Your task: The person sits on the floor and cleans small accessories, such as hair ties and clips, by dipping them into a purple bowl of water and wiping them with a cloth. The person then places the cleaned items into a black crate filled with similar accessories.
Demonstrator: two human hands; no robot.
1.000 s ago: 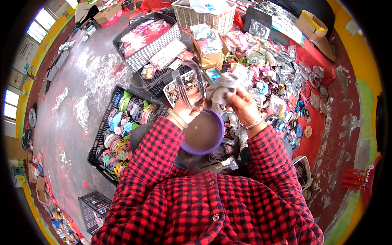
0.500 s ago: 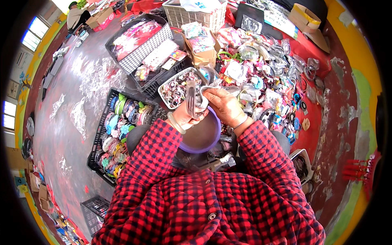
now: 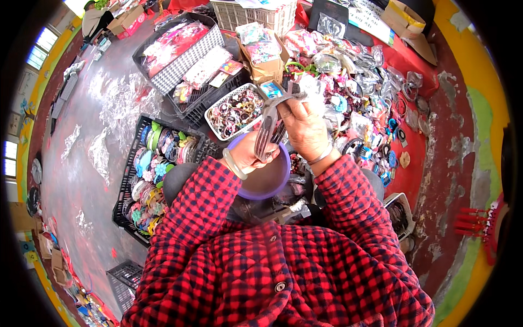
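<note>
My left hand (image 3: 249,151), with a pale bangle at its wrist, is closed around a bundle of narrow dark grey bands (image 3: 266,129) that stands up from the fist. My right hand (image 3: 306,131) pinches a grey fabric strip (image 3: 284,98) that stretches across the top of the bundle. Whether the strip is tied to the bundle or only laid over it, I cannot tell. Below both hands sits a purple basin (image 3: 258,195) between my knees. Just beyond them stands a white basket (image 3: 213,124) of small hair ties.
A black crate (image 3: 124,204) of colourful headbands is at my left. Further off are a grey crate (image 3: 188,57) and a cardboard box (image 3: 267,71) of packets. Bagged hair accessories (image 3: 354,98) are heaped at the right on red cloth. A person (image 3: 97,22) sits far left.
My right hand has shifted slightly right and drawn the grey strip over the bundle's top. The left hand still grips the bundle, and the view has shifted a little.
</note>
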